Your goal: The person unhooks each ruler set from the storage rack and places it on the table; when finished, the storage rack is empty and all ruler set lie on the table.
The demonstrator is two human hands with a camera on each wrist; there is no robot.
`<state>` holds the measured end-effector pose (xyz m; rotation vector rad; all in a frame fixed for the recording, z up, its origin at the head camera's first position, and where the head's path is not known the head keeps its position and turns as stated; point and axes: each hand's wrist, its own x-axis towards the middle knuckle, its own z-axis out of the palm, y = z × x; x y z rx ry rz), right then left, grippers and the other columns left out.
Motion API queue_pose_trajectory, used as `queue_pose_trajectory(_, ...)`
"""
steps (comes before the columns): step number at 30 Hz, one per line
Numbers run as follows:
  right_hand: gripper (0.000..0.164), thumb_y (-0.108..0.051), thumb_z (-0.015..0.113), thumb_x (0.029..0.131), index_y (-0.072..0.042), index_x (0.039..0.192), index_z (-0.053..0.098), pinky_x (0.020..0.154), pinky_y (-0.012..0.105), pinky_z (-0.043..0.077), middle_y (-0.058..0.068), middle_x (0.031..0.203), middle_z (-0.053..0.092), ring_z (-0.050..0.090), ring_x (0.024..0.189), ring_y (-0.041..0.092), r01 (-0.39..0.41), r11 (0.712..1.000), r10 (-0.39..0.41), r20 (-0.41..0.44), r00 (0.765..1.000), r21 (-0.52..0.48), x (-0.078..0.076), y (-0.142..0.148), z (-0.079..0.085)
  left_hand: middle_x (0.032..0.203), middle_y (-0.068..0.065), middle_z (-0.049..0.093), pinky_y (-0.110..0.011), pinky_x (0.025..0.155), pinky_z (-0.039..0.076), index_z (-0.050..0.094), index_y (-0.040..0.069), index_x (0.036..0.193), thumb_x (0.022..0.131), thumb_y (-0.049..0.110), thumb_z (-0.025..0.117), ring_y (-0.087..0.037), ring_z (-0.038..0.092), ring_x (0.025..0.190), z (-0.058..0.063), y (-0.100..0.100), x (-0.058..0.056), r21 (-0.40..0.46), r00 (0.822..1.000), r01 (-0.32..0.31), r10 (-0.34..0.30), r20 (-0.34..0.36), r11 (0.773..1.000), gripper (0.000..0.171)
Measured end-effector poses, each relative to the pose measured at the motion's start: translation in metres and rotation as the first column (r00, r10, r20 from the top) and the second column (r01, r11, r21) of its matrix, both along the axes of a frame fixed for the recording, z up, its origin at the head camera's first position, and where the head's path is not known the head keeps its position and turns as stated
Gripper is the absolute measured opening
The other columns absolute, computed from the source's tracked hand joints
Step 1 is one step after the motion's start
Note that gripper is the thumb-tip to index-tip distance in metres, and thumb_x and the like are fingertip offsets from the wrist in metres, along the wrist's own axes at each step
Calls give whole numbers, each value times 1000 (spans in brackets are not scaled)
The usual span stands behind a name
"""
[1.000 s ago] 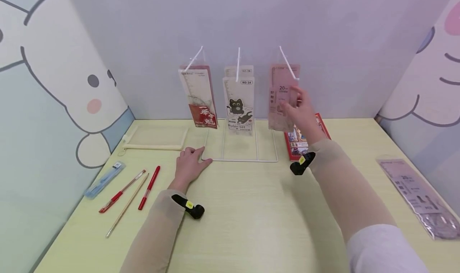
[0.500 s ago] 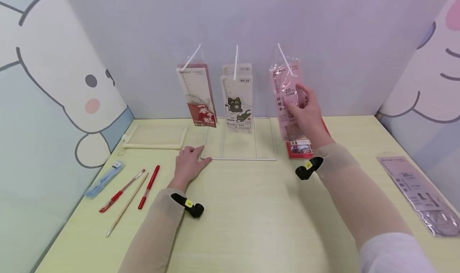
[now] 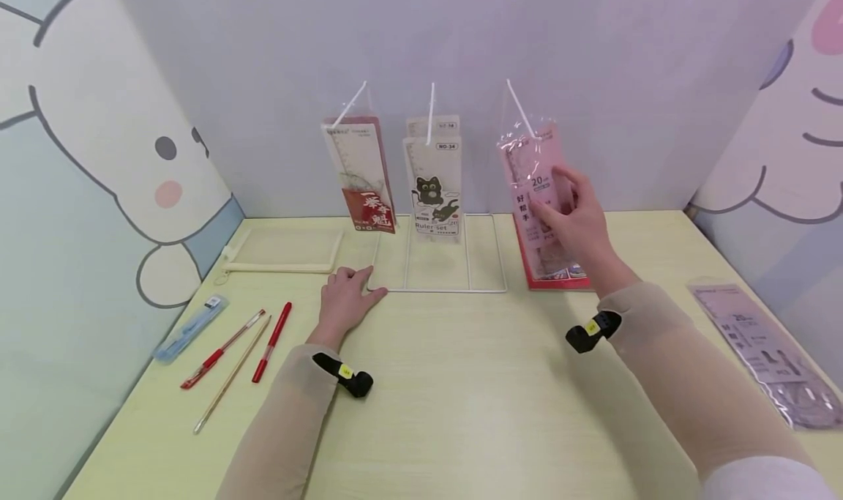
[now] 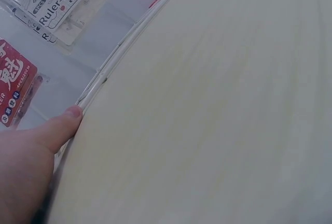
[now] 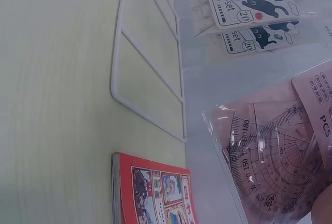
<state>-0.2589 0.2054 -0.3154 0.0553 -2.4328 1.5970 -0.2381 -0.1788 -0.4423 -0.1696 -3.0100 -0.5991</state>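
Observation:
In the head view my right hand (image 3: 579,222) pinches the right edge of a pink ruler set pack (image 3: 527,211) by the right hook (image 3: 519,108). Whether the hook's tip still passes through the pack's clear top, I cannot tell. A protractor (image 5: 282,154) shows through the plastic in the right wrist view. My left hand (image 3: 344,302) holds the front left corner of a white wire rack (image 3: 448,290), its thumb (image 4: 67,122) against the front wire. A cat-print ruler set (image 3: 435,192) hangs from the middle hook and a red-and-white pack (image 3: 362,178) from the left one.
Beneath the pink pack lies a red illustrated book (image 3: 560,284). Another pink ruler set (image 3: 767,350) is at the far right. On the left are a mesh zip pouch (image 3: 286,250), a blue packet (image 3: 191,329), two red pens (image 3: 272,342) and a slim wooden stick (image 3: 233,375).
My right hand has drawn the pink pack forward, down and slightly right along the hook, tilting it. My left hand has stayed at the rack's corner.

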Motion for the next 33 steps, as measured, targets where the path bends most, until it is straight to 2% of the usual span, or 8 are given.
queue_pose_trajectory(5,67,-31,67,87,-43,141,29,83,44,49,9,123,47,53,101,22,-21,999,22,-30,999,32,9,3,-2,124,-15,46,-49,85,33,48,14,138,88,56,55,-33,39,111,-1,-1,-1,-3,1000,0,0,-8,1000,66)
queue_pose_trajectory(13,66,-31,68,85,-46,138,31,71,27,49,6,117,47,53,94,19,-8,999,10,-38,999,50,21,4,0,124,-16,46,-50,85,33,48,14,138,88,56,54,-33,40,111,-1,-2,0,-7,1000,-2,2,-8,1000,66)
queue_pose_trajectory(20,66,-21,69,86,-36,140,35,61,20,48,5,112,51,54,80,13,-15,994,29,-139,990,104,31,11,0,124,-16,46,-49,85,33,48,14,138,87,55,55,-33,39,110,-1,-2,0,-5,1000,-7,7,-6,1000,66)
queue_pose_trajectory(27,67,-7,68,85,-28,140,37,62,16,48,-5,108,51,57,80,6,-52,996,67,-224,972,72,39,19,4,124,-15,46,-49,86,32,49,14,138,87,55,56,-32,39,111,-1,0,0,1,1000,-10,10,-7,1000,65)
queue_pose_trajectory(33,66,-3,67,85,-27,139,38,64,14,47,-11,106,50,58,81,4,-45,998,56,-247,967,49,50,30,6,123,-15,46,-49,86,32,49,14,137,87,54,56,-32,39,110,0,1,0,5,1000,-12,12,-4,1000,65)
